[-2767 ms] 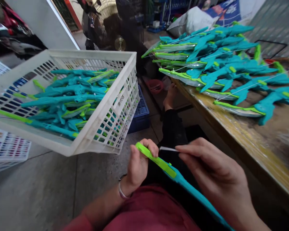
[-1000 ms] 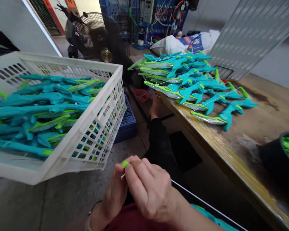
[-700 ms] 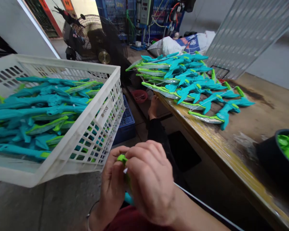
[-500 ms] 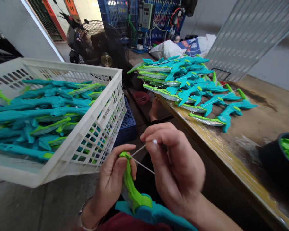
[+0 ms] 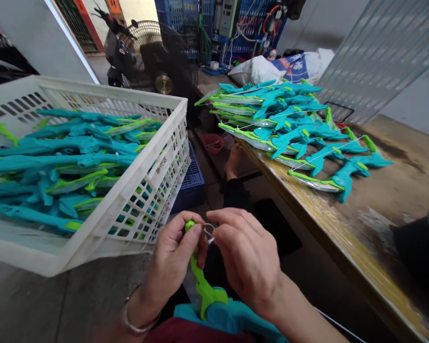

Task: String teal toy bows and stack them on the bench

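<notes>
My left hand [image 5: 173, 259] is closed round the tip of the bright green limb of a toy bow [image 5: 202, 289]. The thumb presses against that tip. The bow's teal middle part lies low in front of my body, partly hidden by my right forearm. A thin white string [image 5: 209, 228] makes a small loop between the fingers of both hands, beside the limb tip. My right hand [image 5: 248, 259] is closed, its fingertips at the string's white end; the far side of its fingers is hidden. More white string shows beneath the right forearm.
On the left stands a white plastic crate [image 5: 184, 114] full of teal and green bow parts. Strung toy bows [image 5: 307, 126] lie piled on a wooden table [image 5: 386, 190] at right, near a black bucket [image 5: 413, 243]. A large fan [image 5: 153, 55] stands behind.
My right hand has come down and closer to my left hand. The string, stretched tight between them before, now hangs in a small slack loop. The view has shifted slightly.
</notes>
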`<state>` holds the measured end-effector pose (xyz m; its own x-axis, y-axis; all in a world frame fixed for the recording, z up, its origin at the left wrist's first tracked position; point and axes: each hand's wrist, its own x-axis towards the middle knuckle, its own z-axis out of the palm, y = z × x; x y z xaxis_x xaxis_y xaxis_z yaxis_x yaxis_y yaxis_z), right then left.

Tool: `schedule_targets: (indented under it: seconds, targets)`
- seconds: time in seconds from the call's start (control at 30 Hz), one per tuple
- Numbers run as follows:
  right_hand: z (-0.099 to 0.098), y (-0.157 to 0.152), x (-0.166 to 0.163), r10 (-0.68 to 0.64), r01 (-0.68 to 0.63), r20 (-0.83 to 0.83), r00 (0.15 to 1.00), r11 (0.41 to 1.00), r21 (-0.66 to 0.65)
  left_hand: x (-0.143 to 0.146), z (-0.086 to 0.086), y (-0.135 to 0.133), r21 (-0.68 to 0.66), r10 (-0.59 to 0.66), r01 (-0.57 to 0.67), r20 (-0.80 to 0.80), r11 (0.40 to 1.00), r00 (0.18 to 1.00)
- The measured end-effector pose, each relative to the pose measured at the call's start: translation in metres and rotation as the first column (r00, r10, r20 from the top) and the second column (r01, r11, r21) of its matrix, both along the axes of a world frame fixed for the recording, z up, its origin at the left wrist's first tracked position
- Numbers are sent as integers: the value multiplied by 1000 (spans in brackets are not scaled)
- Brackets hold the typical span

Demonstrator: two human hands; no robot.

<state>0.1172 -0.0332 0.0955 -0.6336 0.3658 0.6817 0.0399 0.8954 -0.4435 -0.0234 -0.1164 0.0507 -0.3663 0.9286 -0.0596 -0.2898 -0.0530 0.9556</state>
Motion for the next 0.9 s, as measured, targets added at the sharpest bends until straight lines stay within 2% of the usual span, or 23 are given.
schedule_targets:
  seconds: [0.07,0.1,0.2,0.3,0.4,0.47,0.57,0.67,0.77,0.9]
  targets:
    - [-5,-3,0,-17,13,70,997,998,58,-1,-1,0,-9,5,-5,-7,1000,1000]
    - [-7,-5,-1,-39,36,74,996,999,36,-1,-1,0,-3,-1,1,-11,1000,1000]
    - [-10,-8,-5,-83,83,5,997,985,-149,0,1,-2,17,-28,28,-21,999,999]
    - [-9,-9,-8,-118,92,-58,991,936,-341,1,3,-3,48,-63,62,25,997,998]
    - [-10,-8,-10,-107,71,-56,993,891,-448,0,1,-4,88,-92,84,94,993,991]
    - [-11,-8,-10,-115,83,-46,992,895,-438,0,0,-3,85,-88,79,111,993,990]
    - [-13,-10,-10,-139,114,-43,989,927,-357,1,-2,-1,51,-44,39,118,998,992]
    - [-12,-10,-10,-92,72,-40,995,935,-347,1,-2,2,17,-21,19,179,1000,984]
    - [-11,-9,-8,-60,44,-41,997,949,-311,0,-1,5,-4,-49,52,236,999,971]
    - [-12,-6,-9,5,-14,-51,999,986,-169,-2,1,6,11,-97,98,307,995,947]
